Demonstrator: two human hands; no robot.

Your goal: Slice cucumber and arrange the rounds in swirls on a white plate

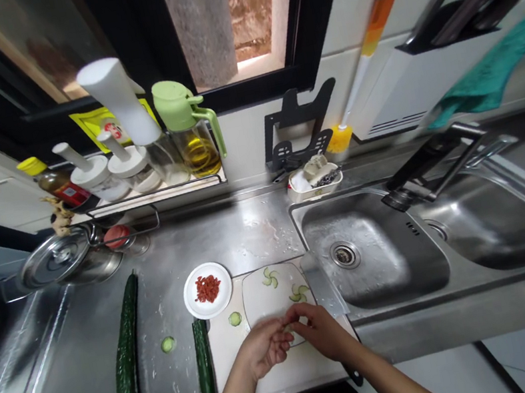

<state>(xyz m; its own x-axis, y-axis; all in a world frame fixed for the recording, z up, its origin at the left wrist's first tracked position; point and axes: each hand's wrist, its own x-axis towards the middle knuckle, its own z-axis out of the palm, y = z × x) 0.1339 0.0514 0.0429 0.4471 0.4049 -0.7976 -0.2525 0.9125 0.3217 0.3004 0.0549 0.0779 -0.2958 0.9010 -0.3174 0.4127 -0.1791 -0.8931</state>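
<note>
My left hand [267, 347] and my right hand [316, 328] meet over the near part of a white plate [254, 296]. Their fingertips pinch together on a small piece of cucumber, mostly hidden by the fingers. The plate rests on a cutting board [228, 365] and bears two pinwheels of cucumber slices, one cucumber pinwheel [269, 278] at the back and another cucumber pinwheel [299, 293] at the right. A cleaver [323, 287] lies along the board's right side, its handle partly behind my right forearm. A cucumber end [234, 318] sits left of the plate.
A small dish [188, 295] of red bits stands behind a cut cucumber [204, 369]. Farther left lie a whole cucumber [130, 352] and a cucumber slice [167, 344]. The double sink [373, 245] is at right; a seasoning rack [155, 195] stands behind, beside a lidded pot [91, 264].
</note>
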